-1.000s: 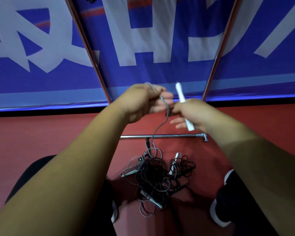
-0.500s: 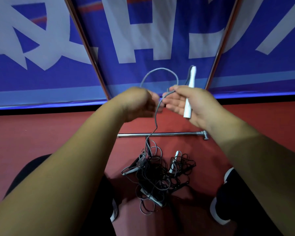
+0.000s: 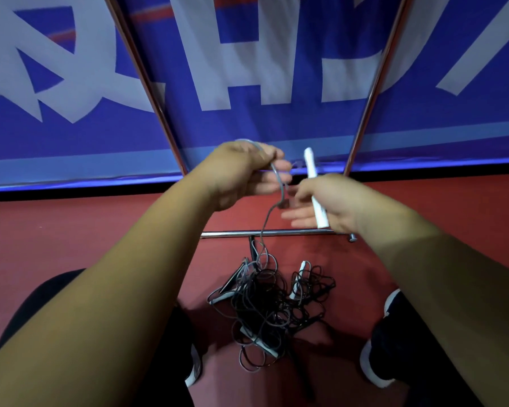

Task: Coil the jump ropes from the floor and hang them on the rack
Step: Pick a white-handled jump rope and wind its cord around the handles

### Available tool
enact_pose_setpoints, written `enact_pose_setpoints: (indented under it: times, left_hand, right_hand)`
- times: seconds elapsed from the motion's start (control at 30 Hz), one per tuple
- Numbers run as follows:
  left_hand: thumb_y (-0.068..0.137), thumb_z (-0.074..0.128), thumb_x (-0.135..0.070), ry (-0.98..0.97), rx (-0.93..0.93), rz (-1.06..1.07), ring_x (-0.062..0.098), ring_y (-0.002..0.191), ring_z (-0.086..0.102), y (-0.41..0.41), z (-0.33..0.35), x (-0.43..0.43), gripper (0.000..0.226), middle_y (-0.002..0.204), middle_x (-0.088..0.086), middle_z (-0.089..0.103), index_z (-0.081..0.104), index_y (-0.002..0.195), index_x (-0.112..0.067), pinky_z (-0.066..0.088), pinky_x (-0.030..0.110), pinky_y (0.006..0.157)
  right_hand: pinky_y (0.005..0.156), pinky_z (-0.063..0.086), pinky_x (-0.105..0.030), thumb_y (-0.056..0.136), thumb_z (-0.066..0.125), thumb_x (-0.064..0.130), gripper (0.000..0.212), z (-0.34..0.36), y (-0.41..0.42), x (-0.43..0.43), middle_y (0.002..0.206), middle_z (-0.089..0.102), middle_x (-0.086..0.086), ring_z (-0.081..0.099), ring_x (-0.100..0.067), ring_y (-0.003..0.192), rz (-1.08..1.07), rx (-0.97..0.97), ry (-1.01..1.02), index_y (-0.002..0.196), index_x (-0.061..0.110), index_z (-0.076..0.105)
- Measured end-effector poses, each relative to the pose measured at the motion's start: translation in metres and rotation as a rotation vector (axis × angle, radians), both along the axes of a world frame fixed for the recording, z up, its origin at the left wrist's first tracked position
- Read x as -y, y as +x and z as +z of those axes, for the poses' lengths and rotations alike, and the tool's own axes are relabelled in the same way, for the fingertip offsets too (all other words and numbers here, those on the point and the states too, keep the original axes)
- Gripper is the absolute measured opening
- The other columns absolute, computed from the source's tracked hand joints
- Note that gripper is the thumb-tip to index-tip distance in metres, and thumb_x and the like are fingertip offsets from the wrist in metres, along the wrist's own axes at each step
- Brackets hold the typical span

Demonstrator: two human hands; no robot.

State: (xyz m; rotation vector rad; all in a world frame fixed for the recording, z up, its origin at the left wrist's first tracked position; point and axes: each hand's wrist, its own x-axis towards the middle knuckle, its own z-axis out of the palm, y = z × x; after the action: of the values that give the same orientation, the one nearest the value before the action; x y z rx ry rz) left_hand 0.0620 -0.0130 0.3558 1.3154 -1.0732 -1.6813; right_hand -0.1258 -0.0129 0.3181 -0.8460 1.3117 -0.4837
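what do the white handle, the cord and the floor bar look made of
Handle: likely plastic, matte white, smooth and rigid. Cord: probably thin grey PVC or coated cable; it falls in springy loops. Bar: metal, seemingly chromed, with a bright glint along it.

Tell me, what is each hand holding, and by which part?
The left hand grips a jump rope's grey cord, looped at its fingers. The right hand holds a white handle around its middle, both ends sticking out.

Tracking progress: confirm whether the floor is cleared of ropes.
No, a tangled pile of jump ropes lies on the red floor.
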Motion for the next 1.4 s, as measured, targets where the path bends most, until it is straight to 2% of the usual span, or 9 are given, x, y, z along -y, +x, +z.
enact_pose_setpoints:
  times: [0.1,0.3,0.5,0.67,0.77,0.87,1.0,1.2,1.4]
  left_hand:
    - [0.112,0.045,-0.019,0.011,-0.240,0.205,0.021,0.093,0.079,0.002,0.006,0.008,0.022,0.104,0.011,0.078,0.063,0.113,-0.004,0.065,0.027,0.072]
    - [0.112,0.046,-0.015,0.122,-0.543,0.416,0.029,0.082,0.079,0.009,0.006,0.012,0.025,0.094,0.018,0.078,0.061,0.107,0.005,0.066,0.037,0.076]
    - [0.110,0.048,-0.011,0.207,-0.637,0.394,0.033,0.081,0.079,0.007,0.006,0.009,0.021,0.089,0.021,0.076,0.060,0.105,0.006,0.065,0.041,0.076]
    - [0.109,0.051,-0.010,0.244,-0.684,0.408,0.033,0.080,0.079,0.007,0.003,0.010,0.018,0.090,0.021,0.073,0.059,0.110,0.006,0.066,0.040,0.065]
    - [0.108,0.053,-0.009,0.255,-0.688,0.417,0.031,0.076,0.078,0.007,0.002,0.011,0.015,0.089,0.022,0.072,0.058,0.112,0.005,0.064,0.034,0.060]
    - [0.108,0.054,-0.009,0.274,-0.705,0.394,0.030,0.072,0.077,0.006,0.004,0.009,0.016,0.086,0.023,0.073,0.058,0.108,0.006,0.063,0.031,0.059]
    - [0.109,0.053,-0.011,0.297,-0.717,0.399,0.028,0.071,0.075,0.006,0.002,0.011,0.020,0.089,0.022,0.072,0.058,0.114,0.008,0.064,0.030,0.062]
    - [0.112,0.038,-0.040,0.295,-0.314,0.294,0.031,0.091,0.076,0.011,-0.005,0.014,0.048,0.102,0.020,0.072,0.058,0.120,0.003,0.065,0.040,0.074]
    - [0.092,0.035,-0.006,0.311,0.168,-0.190,0.032,0.106,0.071,-0.002,-0.012,-0.002,0.039,0.114,0.016,0.076,0.068,0.114,-0.007,0.048,0.039,0.097]
  right_hand:
    - [0.101,0.058,-0.042,0.105,0.059,0.012,0.025,-0.002,0.004,-0.010,0.116,0.081,0.001,0.076,-0.021,0.112,0.225,-0.024,-0.036,0.124,0.022,0.071]
    - [0.085,0.064,-0.037,0.108,0.062,0.024,0.012,-0.007,0.014,-0.012,0.118,0.079,-0.007,0.079,-0.023,0.102,0.177,0.093,-0.157,0.115,0.015,0.065]
    - [0.077,0.061,-0.036,0.109,0.061,0.024,0.016,-0.016,0.018,-0.010,0.128,0.071,-0.005,0.079,-0.023,0.097,0.107,-0.006,-0.343,0.124,0.028,0.060]
    - [0.073,0.061,-0.037,0.109,0.059,0.022,0.011,-0.014,0.021,-0.014,0.105,0.073,-0.007,0.077,-0.025,0.089,0.091,-0.043,-0.384,0.099,0.020,0.060]
    - [0.073,0.061,-0.038,0.109,0.059,0.026,0.008,-0.015,0.020,-0.012,0.106,0.070,-0.008,0.077,-0.021,0.084,0.110,-0.126,-0.431,0.103,0.021,0.058]
    - [0.078,0.062,-0.037,0.106,0.065,0.025,0.013,-0.018,0.018,-0.013,0.116,0.072,-0.004,0.077,-0.018,0.089,0.128,-0.078,-0.419,0.115,0.033,0.061]
    - [0.080,0.062,-0.033,0.105,0.068,0.025,0.008,-0.016,0.019,-0.014,0.112,0.079,0.003,0.078,-0.019,0.091,0.097,0.043,-0.347,0.112,0.023,0.071]
    - [0.065,0.064,-0.034,0.107,0.064,0.019,0.017,-0.001,0.017,-0.011,0.100,0.080,-0.020,0.078,-0.025,0.074,-0.100,0.204,-0.240,0.115,0.007,0.070]
    - [0.064,0.064,-0.028,0.109,0.056,0.012,0.011,0.014,0.007,0.001,0.093,0.082,-0.013,0.080,-0.020,0.077,-0.380,0.508,-0.124,0.111,0.004,0.063]
